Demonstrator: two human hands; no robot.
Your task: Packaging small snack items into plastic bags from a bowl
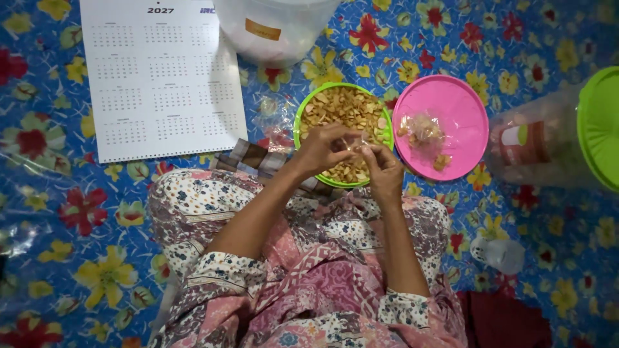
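Head cam, looking down: our left hand (pixel 322 149) and right hand (pixel 382 169) meet over the green bowl of fried snack pieces (pixel 343 108), fingers pinched on a small clear plastic bag (pixel 356 145) between them. Just right of the bowl sits a pink lid (pixel 451 106) holding a filled snack bag (pixel 422 132).

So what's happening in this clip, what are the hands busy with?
A person sits on a flowered mat, both hands together over a green bowl of small golden snack pieces. The left hand and right hand pinch a small clear plastic bag between the fingertips. Beside the bowl, a pink lid holds another small clear bag with pieces in it. A wall calendar lies to the left.
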